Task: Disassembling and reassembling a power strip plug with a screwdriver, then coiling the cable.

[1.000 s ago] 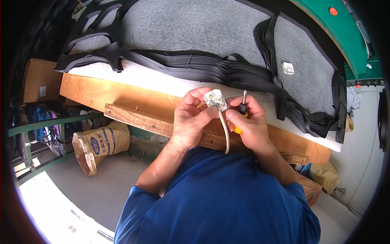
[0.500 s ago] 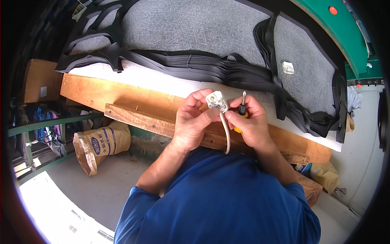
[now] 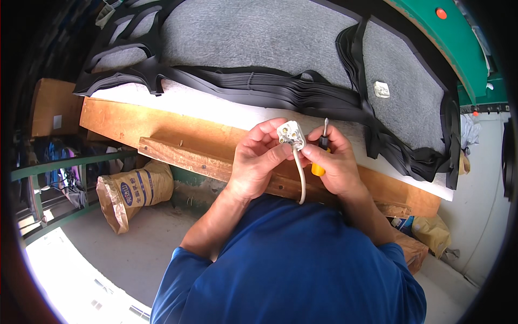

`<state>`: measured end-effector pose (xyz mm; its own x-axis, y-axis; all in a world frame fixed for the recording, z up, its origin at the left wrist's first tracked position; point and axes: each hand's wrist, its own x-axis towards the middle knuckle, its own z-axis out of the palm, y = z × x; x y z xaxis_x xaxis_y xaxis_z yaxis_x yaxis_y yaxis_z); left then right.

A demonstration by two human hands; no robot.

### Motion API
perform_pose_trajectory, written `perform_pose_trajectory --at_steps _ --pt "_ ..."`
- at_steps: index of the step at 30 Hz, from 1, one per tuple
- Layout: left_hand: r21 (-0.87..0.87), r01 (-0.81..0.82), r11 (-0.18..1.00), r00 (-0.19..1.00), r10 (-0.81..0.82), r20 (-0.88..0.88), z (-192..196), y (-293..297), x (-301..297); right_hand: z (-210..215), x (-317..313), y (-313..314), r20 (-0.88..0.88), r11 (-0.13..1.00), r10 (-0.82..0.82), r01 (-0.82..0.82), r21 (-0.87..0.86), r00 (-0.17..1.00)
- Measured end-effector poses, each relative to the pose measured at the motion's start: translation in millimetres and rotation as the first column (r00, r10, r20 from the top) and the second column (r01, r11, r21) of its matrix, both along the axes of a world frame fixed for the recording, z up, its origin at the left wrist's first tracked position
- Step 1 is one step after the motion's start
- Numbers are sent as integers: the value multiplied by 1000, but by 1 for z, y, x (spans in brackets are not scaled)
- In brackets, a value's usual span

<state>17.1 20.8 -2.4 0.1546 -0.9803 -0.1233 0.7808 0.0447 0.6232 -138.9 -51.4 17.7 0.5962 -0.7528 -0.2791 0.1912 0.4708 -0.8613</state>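
My left hand [image 3: 256,164] is closed around a white electrical plug [image 3: 291,131], its open face turned up and brass terminals showing inside. A cream cable [image 3: 301,177] runs out of the plug's lower end and curves down toward my blue shirt. Tucked in my right hand [image 3: 341,166] is a screwdriver [image 3: 318,169] with a yellow handle; its metal tip points away from me, apart from the plug. My right thumb and fingers rest by the plug's cable end; the contact there is partly hidden. A small white plug cover [image 3: 381,89] lies on grey fabric farther right.
Stacked black cut-out sheets [image 3: 259,89] lie over grey material on the bench before me, above a wooden board [image 3: 116,119]. Green machinery [image 3: 458,43] stands at the far right. A paper sack [image 3: 141,189] and a cardboard box [image 3: 56,108] are at the left.
The plug has shifted slightly to the right in my left hand. The screwdriver has turned a little in my right hand, showing more of its yellow handle.
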Motion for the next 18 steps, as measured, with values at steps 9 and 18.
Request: perform_pose_trajectory --at_steps 9,18 --pt "-17 35 999 999 -35 -21 0 1 2 -3 -1 3 87 1000 -16 14 22 996" --pt "-28 7 1000 1000 -8 -14 -2 2 2 5 0 2 57 984 -2 -8 178 998"
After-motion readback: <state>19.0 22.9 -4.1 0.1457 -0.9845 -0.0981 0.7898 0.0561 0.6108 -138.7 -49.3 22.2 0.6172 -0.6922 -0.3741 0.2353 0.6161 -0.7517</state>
